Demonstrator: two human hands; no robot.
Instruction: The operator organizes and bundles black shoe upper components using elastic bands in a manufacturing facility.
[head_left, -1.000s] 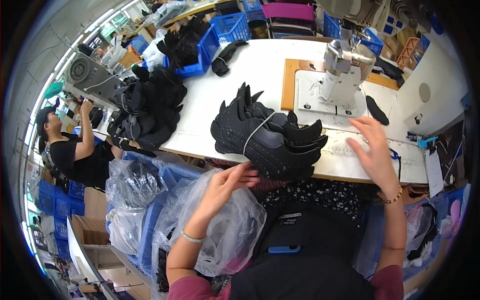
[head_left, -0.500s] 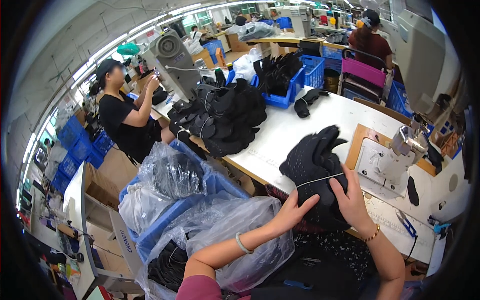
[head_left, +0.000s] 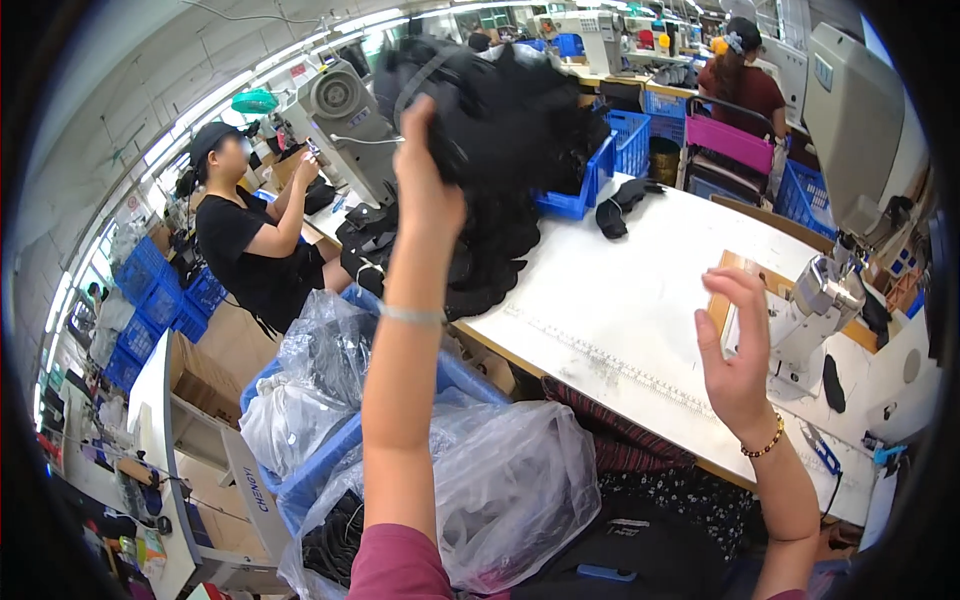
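My left hand [head_left: 430,190] is raised at the far side of the table, gripping a tied bundle of black cut fabric pieces [head_left: 470,105] that is blurred by motion. A light band crosses the bundle near my fingers. Below and behind it lies a large pile of similar black pieces [head_left: 490,255], partly hidden by the bundle and my arm. My right hand [head_left: 738,365] hovers over the white table [head_left: 590,300], fingers apart and holding nothing. The sewing machine [head_left: 815,310] stands just to its right.
A blue crate [head_left: 575,203] sits behind the pile, with a small tied black bundle [head_left: 620,208] beside it. Thread snips [head_left: 822,450] lie at right. Plastic bags [head_left: 510,490] fill a blue bin [head_left: 290,490] at my left. A person in black [head_left: 240,225] works across on the left.
The tied bundle, held between both hands over the table's near edge, has gone up and left in my left hand toward the pile. My right hand has let go of it.
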